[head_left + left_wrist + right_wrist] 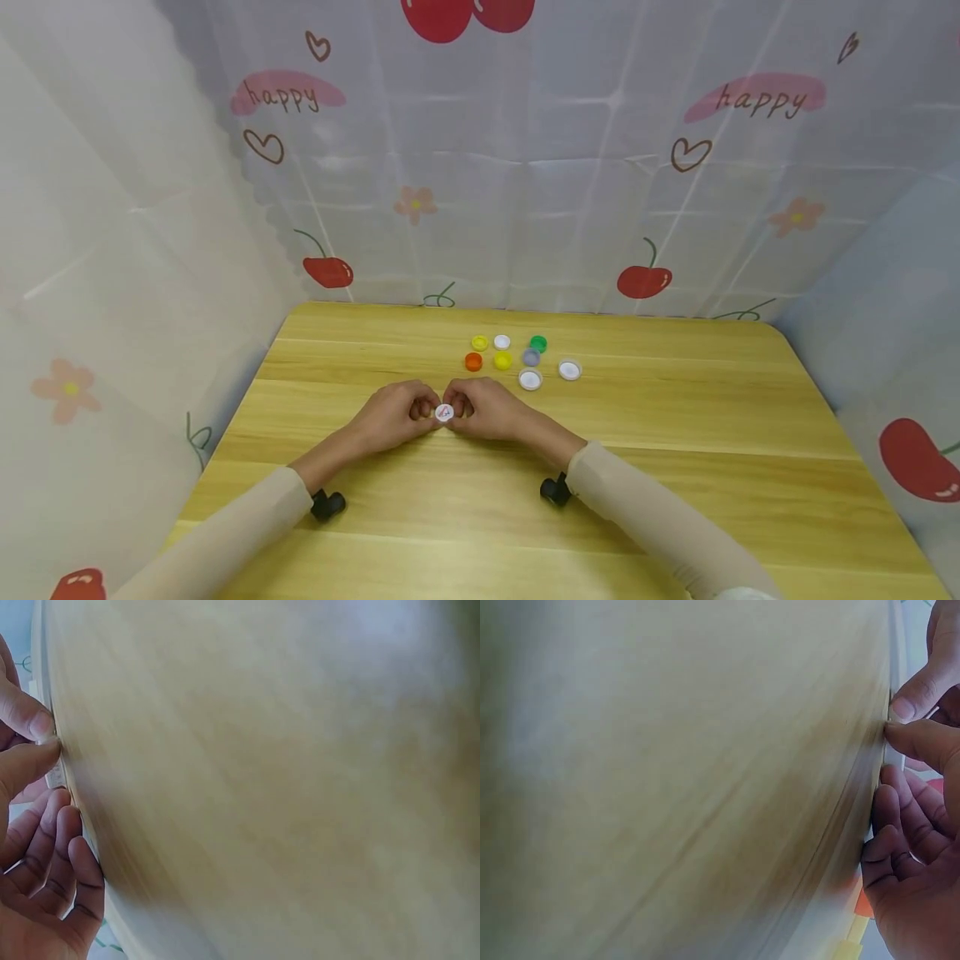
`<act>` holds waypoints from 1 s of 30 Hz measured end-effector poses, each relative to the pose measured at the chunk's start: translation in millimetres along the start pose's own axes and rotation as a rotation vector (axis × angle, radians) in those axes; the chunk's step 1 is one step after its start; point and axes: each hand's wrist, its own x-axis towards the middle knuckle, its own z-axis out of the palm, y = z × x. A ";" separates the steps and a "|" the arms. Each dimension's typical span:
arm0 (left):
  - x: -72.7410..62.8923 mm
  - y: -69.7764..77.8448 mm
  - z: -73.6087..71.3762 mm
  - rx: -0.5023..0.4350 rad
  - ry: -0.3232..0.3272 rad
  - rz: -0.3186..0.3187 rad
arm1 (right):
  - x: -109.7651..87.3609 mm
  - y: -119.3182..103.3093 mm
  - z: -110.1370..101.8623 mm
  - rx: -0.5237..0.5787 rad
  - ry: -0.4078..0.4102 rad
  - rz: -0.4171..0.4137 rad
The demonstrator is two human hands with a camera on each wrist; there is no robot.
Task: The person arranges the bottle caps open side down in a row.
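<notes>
A small round white disc [444, 412] with reddish and dark print on its face sits between my two hands, low over the table in the head view. My left hand [400, 412] pinches its left edge between thumb and fingers. From the other side, my right hand [486, 408] pinches the right edge. Both wrist views show the two thumbs [34, 761] meeting at the disc, which the fingers mostly hide there. The other fingers of the right hand [922, 832] are bent and rest close to the tabletop.
Beyond the hands stand small round caps: orange [473, 362], yellow [502, 361], another yellow [479, 342], white [502, 342], green [538, 343] and greyish purple [531, 357]. Two shallow white round pieces [530, 380] lie to their right. A printed curtain [510, 250] borders the wooden table [450, 533].
</notes>
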 end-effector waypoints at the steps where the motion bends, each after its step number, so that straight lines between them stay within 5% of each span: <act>1: 0.3 -0.3 0.3 -0.005 -0.004 0.000 | -0.6 0.7 -0.2 0.002 -0.002 0.005; 11: 14.1 -2.6 -4.0 -0.060 -0.038 0.009 | -13.0 14.6 -17.6 0.009 -0.007 0.047; 21: 59.3 -6.3 -7.5 -0.112 0.029 0.039 | -2.7 38.8 -38.2 0.039 0.210 0.129; 30: 90.6 -5.5 -1.1 -0.126 0.032 0.019 | 10.0 44.0 -50.0 0.025 0.273 0.271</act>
